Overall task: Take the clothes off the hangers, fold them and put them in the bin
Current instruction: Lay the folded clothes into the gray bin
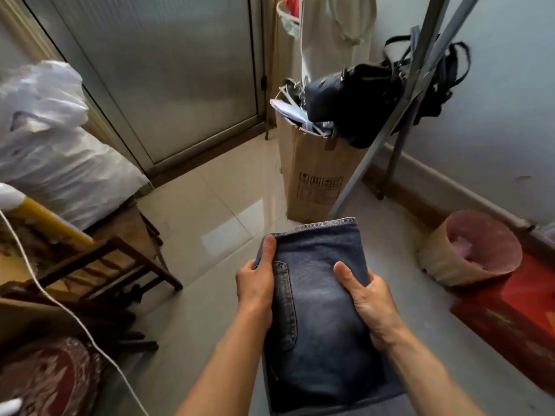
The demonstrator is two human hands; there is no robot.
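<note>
A pair of blue jeans, folded into a thick flat bundle, is held in front of me over the tiled floor. My left hand grips its left edge, thumb on top near a back pocket. My right hand grips the right edge, thumb pressed on the denim. A round woven bin with a pink lining lies tilted on the floor to the right, apart from the jeans. A pale garment hangs at the top centre; its hanger is out of view.
A tall cardboard box stuffed with papers and a black bag stands ahead, beside grey metal rack legs. A wooden chair with white plastic bags is at the left. A red box lies at the right.
</note>
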